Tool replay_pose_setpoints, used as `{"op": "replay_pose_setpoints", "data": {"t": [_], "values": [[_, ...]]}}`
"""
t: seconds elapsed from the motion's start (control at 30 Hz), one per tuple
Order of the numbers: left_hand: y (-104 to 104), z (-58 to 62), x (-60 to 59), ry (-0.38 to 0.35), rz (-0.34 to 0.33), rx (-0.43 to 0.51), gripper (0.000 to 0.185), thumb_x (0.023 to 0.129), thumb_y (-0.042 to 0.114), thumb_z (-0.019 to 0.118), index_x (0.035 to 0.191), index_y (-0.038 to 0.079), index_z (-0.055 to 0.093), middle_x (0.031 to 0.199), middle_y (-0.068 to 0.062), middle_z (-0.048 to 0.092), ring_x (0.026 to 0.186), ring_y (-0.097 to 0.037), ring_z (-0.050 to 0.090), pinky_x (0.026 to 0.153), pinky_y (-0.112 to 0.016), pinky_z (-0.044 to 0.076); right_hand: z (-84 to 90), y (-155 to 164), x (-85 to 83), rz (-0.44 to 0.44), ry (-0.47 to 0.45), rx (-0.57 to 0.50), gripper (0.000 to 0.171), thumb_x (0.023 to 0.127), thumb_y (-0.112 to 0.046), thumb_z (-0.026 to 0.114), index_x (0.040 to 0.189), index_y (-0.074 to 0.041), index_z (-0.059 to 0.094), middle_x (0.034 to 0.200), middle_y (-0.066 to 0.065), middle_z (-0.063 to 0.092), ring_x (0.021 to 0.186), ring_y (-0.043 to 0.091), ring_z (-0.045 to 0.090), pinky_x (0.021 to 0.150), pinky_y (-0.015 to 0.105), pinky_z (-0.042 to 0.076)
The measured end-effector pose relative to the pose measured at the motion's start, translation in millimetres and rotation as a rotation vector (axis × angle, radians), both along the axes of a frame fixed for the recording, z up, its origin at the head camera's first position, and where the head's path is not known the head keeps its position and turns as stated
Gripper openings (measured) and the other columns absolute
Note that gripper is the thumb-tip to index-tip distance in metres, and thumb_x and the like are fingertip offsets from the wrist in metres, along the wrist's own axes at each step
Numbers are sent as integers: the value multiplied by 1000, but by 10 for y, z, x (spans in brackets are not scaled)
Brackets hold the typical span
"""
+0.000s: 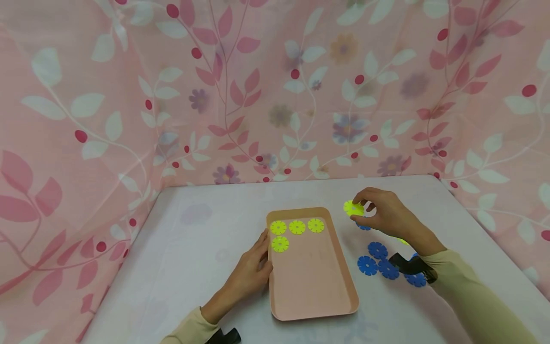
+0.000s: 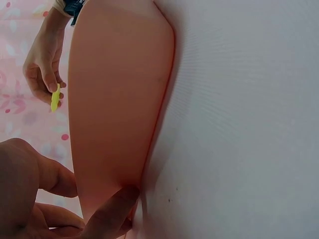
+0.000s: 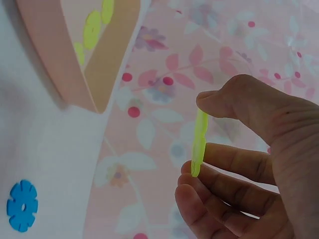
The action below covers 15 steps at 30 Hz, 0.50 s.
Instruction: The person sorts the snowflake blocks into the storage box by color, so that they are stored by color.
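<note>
Four yellow discs (image 1: 296, 228) in tray (image 1: 313, 291), right hand (image 1: 384, 212) pinching fifth (image 1: 353, 208), left hand (image 1: 251, 272) spread

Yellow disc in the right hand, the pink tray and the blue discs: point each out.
yellow disc (image 1: 353, 208), head view, centre of its face.
pink tray (image 1: 313, 277), head view, bare floor below the discs.
blue discs (image 1: 367, 265), head view, centre of the leftmost one.

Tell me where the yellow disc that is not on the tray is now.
In the head view, the right hand pinches the yellow disc above the table, just right of the pink tray's far corner.
</note>
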<state>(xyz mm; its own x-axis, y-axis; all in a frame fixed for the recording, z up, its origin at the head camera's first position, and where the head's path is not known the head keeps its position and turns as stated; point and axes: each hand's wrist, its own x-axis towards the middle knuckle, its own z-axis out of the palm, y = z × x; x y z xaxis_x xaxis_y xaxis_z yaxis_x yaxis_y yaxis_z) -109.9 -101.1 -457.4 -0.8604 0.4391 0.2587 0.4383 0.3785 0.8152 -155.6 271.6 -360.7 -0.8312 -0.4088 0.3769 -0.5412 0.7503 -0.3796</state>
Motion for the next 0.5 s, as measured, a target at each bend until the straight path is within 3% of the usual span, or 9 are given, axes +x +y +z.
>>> {"op": "replay_pose_setpoints", "data": {"t": [0.5], "values": [[38, -23, -19, 4, -30, -5, 70, 93, -11, 54, 158, -8, 27, 167, -25, 18, 151, -32, 26, 107, -39, 44, -93, -274, -34, 108, 7, -41, 34, 78, -9, 93, 103, -4, 72, 103, 4, 68, 84, 21, 65, 74, 39, 61]]}}
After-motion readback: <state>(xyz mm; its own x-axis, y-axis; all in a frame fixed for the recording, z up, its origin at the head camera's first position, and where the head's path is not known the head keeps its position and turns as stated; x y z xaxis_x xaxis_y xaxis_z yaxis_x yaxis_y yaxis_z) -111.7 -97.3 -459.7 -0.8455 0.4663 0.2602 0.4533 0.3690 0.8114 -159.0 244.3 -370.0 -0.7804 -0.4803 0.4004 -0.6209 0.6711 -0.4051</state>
